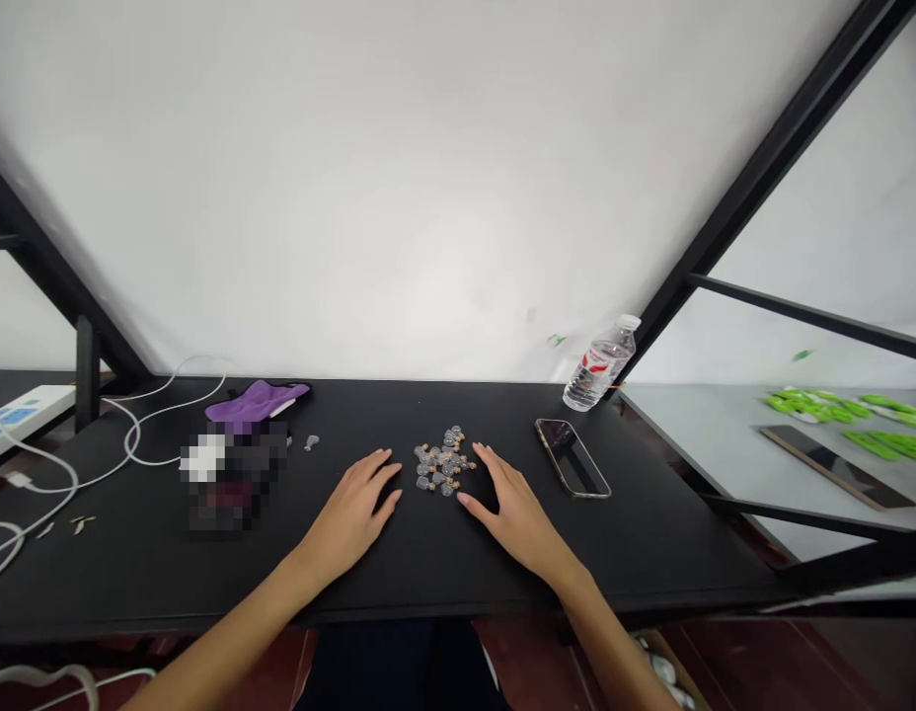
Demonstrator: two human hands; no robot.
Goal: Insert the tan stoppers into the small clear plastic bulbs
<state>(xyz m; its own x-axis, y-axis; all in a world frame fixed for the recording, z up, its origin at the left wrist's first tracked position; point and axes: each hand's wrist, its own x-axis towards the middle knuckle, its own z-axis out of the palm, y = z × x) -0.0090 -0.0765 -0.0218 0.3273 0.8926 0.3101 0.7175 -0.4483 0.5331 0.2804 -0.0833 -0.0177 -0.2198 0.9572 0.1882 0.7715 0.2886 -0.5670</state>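
Several tiny clear bottles with cork-coloured stoppers (444,462) lie in a loose pile on the black tabletop (420,563). To the left of the pile rests my left hand (354,513), palm down, its fingers apart and holding nothing. My right hand (518,509) lies on the other side, thumb spread from the fingers, also holding nothing. Its fingertips come right up to the pile's right edge; I cannot tell whether they touch a bottle.
A phone (572,457) lies to the right, before a water bottle (600,365) by the wall. At left are a purple cloth item (257,403), a pixelated patch, white cables (136,434) and a small clear piece (311,441). Black frame bars (769,158) flank the table.
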